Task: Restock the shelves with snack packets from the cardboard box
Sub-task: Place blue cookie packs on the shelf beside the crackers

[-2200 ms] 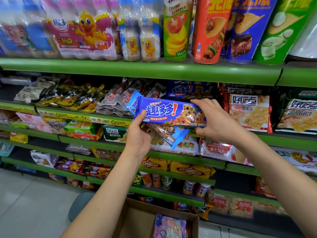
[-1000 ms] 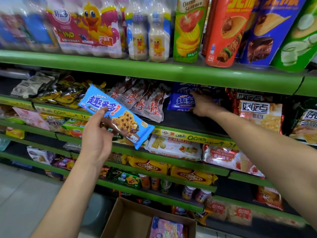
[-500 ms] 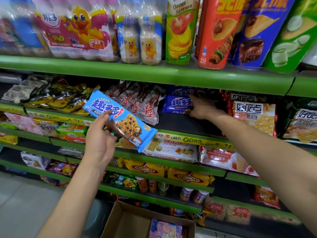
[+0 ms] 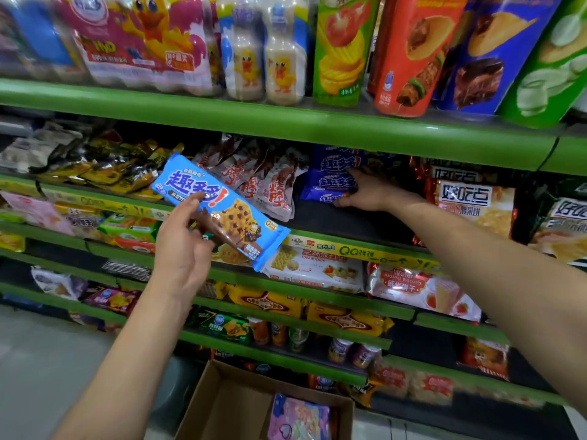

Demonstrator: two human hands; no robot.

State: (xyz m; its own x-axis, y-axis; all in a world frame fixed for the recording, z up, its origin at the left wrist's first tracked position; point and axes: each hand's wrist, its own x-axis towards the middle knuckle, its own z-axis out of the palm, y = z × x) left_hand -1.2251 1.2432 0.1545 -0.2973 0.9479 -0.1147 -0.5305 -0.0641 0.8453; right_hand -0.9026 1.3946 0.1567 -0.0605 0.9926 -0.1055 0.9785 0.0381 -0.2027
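Note:
My left hand (image 4: 181, 249) grips a light blue chocolate-chip cookie packet (image 4: 228, 214), tilted, in front of the second shelf. My right hand (image 4: 365, 193) reaches into that shelf, its fingers and thumb closed around the end of a dark blue cookie packet (image 4: 327, 182) that lies on a small stack of the same packets. The cardboard box (image 4: 219, 404) stands open on the floor below. A pink packet (image 4: 298, 417) lies inside it.
Green shelves (image 4: 286, 122) run across the view. Red-brown snack bags (image 4: 270, 185) sit left of the dark blue stack and orange biscuit bags (image 4: 473, 204) sit right of it. Bottles and crisp tubes fill the top shelf. Biscuits and small cans fill the lower ones.
Since 2.2 s ago my hands split the two packets: the right one carried the dark blue packet onto the shelf stack, while the left kept the light blue packet and drew it left.

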